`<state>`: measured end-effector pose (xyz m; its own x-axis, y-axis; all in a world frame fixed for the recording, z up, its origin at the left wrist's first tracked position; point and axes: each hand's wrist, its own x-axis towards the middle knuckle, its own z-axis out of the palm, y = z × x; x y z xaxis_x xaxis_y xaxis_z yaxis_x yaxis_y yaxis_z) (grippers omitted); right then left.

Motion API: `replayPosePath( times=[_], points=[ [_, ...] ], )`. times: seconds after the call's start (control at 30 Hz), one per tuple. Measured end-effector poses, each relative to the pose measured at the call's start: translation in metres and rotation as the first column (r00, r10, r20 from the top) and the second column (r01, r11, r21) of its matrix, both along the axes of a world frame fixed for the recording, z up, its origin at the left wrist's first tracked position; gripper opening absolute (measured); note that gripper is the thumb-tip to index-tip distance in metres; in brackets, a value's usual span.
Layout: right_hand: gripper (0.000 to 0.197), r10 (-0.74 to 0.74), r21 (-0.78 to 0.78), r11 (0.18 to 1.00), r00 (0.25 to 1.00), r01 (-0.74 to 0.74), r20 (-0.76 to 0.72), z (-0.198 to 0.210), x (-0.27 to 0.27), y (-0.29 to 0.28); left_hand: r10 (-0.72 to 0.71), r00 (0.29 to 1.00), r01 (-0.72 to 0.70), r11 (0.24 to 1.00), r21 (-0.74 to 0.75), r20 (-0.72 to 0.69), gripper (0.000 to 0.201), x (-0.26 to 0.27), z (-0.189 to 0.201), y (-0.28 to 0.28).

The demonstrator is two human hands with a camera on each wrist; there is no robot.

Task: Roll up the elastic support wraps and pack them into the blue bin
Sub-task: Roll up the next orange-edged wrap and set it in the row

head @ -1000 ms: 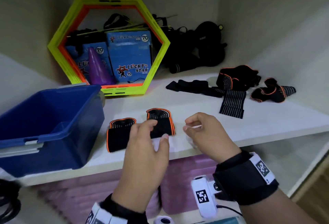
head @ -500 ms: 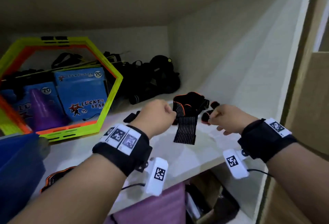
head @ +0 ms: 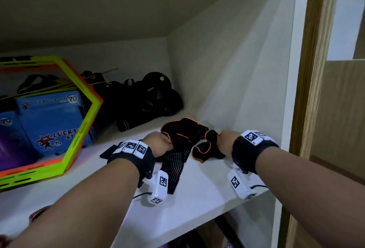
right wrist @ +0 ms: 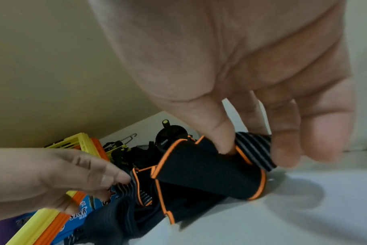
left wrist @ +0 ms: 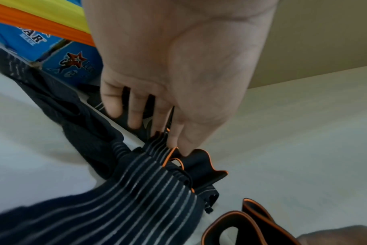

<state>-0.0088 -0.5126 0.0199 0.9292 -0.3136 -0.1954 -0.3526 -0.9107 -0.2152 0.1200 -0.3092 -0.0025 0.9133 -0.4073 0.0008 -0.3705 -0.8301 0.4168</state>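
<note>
Head view is showing us reaching along the white shelf [head: 197,194] toward its right-hand corner, both forearms out in front of us. Nearest to us, the striped tail of one wrap [head: 173,170] is lying flat, running back under our left hand [head: 160,143]. In the left wrist view that hand's fingertips [left wrist: 182,149] are pinching the bunched striped band where it is meeting the orange-edged black part, so this hand is clamped on the larger wrap. Just beside it to the right, our right hand [head: 225,141] is closing on the smaller wrap [right wrist: 210,169]: the thumb is pressing into the orange-trimmed fold while the fingers are curling behind its striped end.

We are judging this as the pick-up before rolling. To do it well, we are wanting each hand to be taking one wrap only, since the two are lying touching and their loose tails could be tangling. Finding a free end first, laying the band flat, then rolling it tight with even edges should be keeping it from springing open, as the elastic is likely to be pushing back.

Farther off, a dark heap of straps [head: 142,101] is sitting against the back wall, and the yellow-green hexagon frame [head: 79,139] is leaning at the left. The blue bin is not showing in any view now, so we cannot tell where it is standing.
</note>
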Motion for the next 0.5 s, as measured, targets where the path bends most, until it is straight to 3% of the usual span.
replayPosePath(
  times=[0.13, 0.17, 0.3, 0.4, 0.5],
  points=[
    [0.018, -0.044, 0.029, 0.999, 0.994, 0.041, 0.103, 0.005, 0.009, -0.011, 0.141, 0.986, -0.115, 0.962, -0.248, 0.089, 0.005, 0.009, 0.007, -0.007],
    [0.02, -0.067, 0.043, 0.997, 0.985, 0.061, 0.161, 0.005, 0.016, -0.015, 0.164, 0.98, -0.12, 0.939, -0.321, 0.114, 0.011, 0.011, 0.013, -0.008],
    [0.018, -0.065, 0.104, 0.994, 0.917, 0.026, 0.394, 0.017, 0.042, -0.024, 0.154, 0.961, -0.022, 0.868, -0.496, 0.228, 0.024, 0.014, 0.048, -0.008],
    [0.013, -0.124, 0.272, 0.961, 0.81, -0.045, 0.573, 0.039, 0.052, -0.023, 0.13, 0.954, 0.074, 0.774, -0.629, 0.271, 0.027, 0.013, 0.079, -0.013],
    [0.016, -0.22, 0.508, 0.833, 0.711, -0.22, 0.668, 0.062, 0.056, -0.024, 0.115, 0.959, 0.12, 0.659, -0.743, 0.257, 0.019, 0.003, 0.109, -0.026]
  ],
)
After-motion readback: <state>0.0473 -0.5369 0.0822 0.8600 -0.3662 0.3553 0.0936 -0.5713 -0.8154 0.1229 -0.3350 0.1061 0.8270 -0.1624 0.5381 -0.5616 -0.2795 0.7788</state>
